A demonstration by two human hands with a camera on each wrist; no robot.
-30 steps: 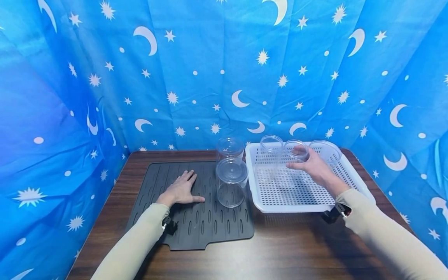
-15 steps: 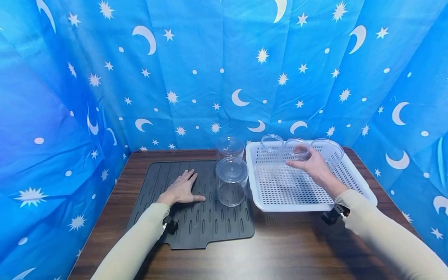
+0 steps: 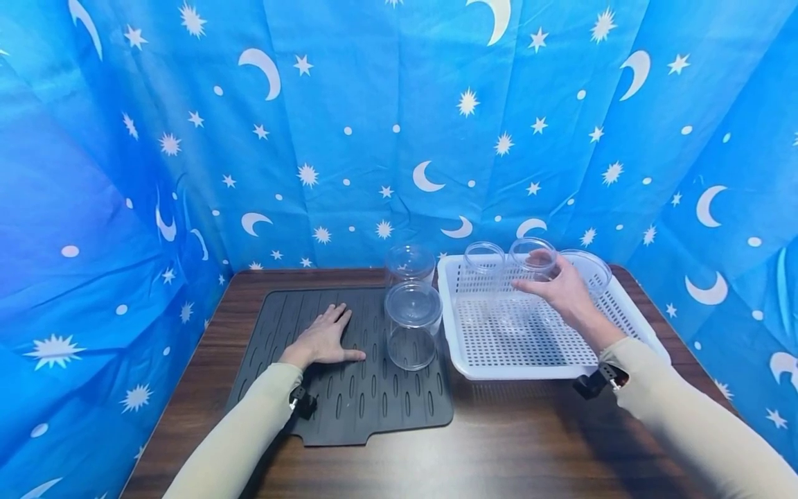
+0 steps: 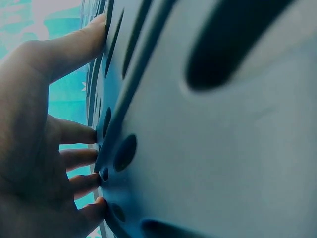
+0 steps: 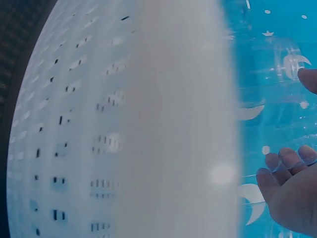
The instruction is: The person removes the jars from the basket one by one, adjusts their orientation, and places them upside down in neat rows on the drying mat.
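In the head view, my right hand [image 3: 570, 294] grips a clear round jar [image 3: 532, 255] near its top, over the back part of a white perforated basket [image 3: 520, 372]. Another clear jar [image 3: 484, 258] stands to its left inside the basket, and a wider clear container [image 3: 592, 269] is partly hidden behind the hand. My left hand [image 3: 321, 339] rests on a dark grey ridged mat [image 3: 349, 416] with fingers spread and thumb out. The left wrist view shows its fingertips [image 4: 85, 183] against the mat. In the right wrist view, the basket's rim [image 5: 183, 124] fills the middle.
Two clear lidded jars stand at the mat's right side, the front jar [image 3: 413, 350] before the back jar [image 3: 408, 262], close to the basket's left edge. A wooden table [image 3: 499, 450] lies underneath. A blue curtain [image 3: 361, 159] with moons and stars surrounds the table closely.
My right hand has raised the clear jar slightly, so its top now stands higher than before. The left hand stays in place on the mat.
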